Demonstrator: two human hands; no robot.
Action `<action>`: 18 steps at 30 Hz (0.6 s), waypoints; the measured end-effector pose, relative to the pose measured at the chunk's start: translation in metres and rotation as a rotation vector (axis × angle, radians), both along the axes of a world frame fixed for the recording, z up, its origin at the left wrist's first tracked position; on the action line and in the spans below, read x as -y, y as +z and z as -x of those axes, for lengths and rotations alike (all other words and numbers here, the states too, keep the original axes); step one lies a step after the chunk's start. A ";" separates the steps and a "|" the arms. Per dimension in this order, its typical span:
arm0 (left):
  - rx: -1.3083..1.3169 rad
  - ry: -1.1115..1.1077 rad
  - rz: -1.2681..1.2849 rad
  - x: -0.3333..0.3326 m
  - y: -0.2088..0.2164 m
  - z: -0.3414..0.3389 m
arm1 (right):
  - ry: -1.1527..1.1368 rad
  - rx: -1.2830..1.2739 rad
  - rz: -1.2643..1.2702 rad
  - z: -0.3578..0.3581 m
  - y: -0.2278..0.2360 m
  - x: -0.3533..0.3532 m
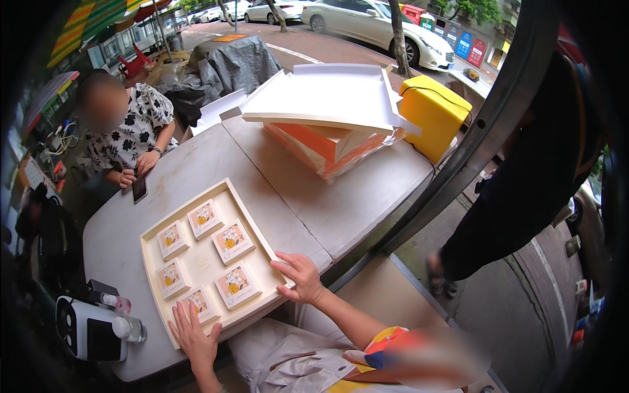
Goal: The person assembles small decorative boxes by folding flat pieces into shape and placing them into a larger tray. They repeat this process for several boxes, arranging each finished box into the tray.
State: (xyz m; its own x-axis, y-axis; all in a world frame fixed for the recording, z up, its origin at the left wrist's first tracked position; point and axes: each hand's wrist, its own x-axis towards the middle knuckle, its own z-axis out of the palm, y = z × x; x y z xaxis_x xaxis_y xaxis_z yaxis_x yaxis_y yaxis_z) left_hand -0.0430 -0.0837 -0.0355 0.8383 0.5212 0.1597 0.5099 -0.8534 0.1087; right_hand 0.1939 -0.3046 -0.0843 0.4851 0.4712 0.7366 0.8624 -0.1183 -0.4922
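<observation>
A shallow cream tray [203, 265] with a raised rim lies at an angle on the table before me. Several small square boxes with a peach and white flower print stand in it, among them a far box [205, 219] and a near right box [238, 286]. My left hand [196, 340] is open, its fingers spread over the tray's near edge and touching the nearest box [203, 305], which they partly cover. At the tray's right rim rests my right hand [301, 278], fingers stretched out and apart on the edge, holding no box.
A large white box lid [321, 98] sits on an orange carton [308, 134] at the far side. Beyond it is a yellow box [432, 114]. A white device [92, 331] and a clear bottle [134, 329] stand at left. Across the table, a person holds a phone [139, 188].
</observation>
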 end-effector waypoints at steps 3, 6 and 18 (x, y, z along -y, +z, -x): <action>0.053 0.008 0.086 0.001 0.002 -0.007 | -0.061 -0.036 -0.023 0.003 -0.002 -0.004; 0.082 -0.021 0.038 -0.001 -0.004 -0.010 | -0.080 -0.075 -0.020 0.005 -0.002 -0.004; 0.121 -0.034 -0.008 0.001 -0.001 -0.010 | -0.085 -0.078 -0.009 0.007 0.000 -0.003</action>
